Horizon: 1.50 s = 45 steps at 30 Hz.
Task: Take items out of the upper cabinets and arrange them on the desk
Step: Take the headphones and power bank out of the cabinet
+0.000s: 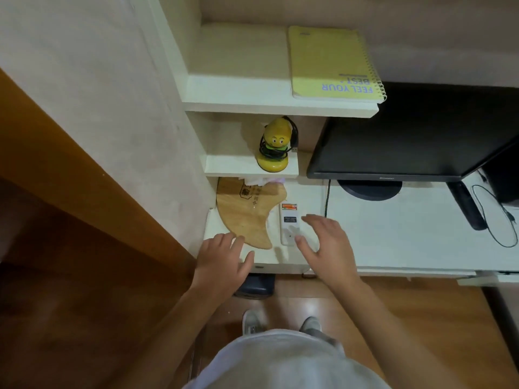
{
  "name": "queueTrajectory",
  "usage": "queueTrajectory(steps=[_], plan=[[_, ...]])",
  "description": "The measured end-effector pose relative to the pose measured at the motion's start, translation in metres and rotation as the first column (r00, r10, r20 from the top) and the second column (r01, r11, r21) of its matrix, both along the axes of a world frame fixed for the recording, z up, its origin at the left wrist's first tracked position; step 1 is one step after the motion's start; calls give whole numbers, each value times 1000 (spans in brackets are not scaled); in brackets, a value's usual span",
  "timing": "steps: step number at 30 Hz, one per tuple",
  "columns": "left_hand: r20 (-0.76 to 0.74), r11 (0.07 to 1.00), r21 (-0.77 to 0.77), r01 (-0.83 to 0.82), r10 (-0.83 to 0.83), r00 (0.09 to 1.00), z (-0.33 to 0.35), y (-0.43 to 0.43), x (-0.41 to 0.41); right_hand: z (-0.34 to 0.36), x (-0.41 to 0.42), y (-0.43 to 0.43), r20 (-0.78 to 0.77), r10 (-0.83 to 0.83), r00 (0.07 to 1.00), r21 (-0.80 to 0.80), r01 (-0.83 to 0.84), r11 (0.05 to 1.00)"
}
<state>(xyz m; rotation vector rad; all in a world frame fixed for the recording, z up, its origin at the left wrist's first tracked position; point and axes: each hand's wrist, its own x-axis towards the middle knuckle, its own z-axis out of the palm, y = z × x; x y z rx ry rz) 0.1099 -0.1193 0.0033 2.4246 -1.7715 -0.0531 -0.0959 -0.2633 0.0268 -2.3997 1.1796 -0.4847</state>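
Left hand [224,255], right hand [327,244] spread over desk [398,242] (remote [289,220] between)

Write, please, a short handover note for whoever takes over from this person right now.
Left hand: open, empty, fingertips by the wooden board.
Right hand: open, empty, over the white remote; contact unclear.
Done: board and remote lie side by side on the desk.
To do: yellow notebook on the top shelf and yellow figurine on the shelf below may need moving; the cabinets are out of view.

dim warm light, soft blur, wide-angle edge bending
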Motion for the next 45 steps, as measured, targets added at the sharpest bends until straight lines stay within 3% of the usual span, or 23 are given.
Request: queueTrajectory(steps=[3, 8, 14, 22, 30, 37, 41, 45], plan=[[-71, 998, 39, 58, -56, 996, -5, 6, -20, -24, -56, 36, -101, 7, 995, 5, -7, 1000], [-152, 984, 42, 171, -163, 975, -10, 6, -67, -42, -128, 72, -176, -118, 977, 8, 122, 993], [-144, 951, 19, 309, -304, 942, -6, -16, -131, -50, -178, 98, -171, -278, 945, 28, 286, 958], [-62, 803, 59, 593, -590, 805, 8, -39, -233, -53, -278, 143, -146, -472, 870, 12, 478, 878], [-84, 743, 66, 666, -661, 746, 1, -41, -313, -51, -378, 156, -205, -562, 801, -5, 573, 819], [-40, 673, 127, 729, -731, 681, 8, -93, -376, -42, -418, 113, -310, -678, 667, -49, 701, 712], [-23, 566, 124, 815, -820, 572, 3, -145, -419, -36, -451, 91, -355, -734, 578, -86, 762, 642], [-49, 400, 111, 910, -912, 407, -3, -190, -474, -25, -489, 91, -377, -830, 411, -121, 867, 484]])
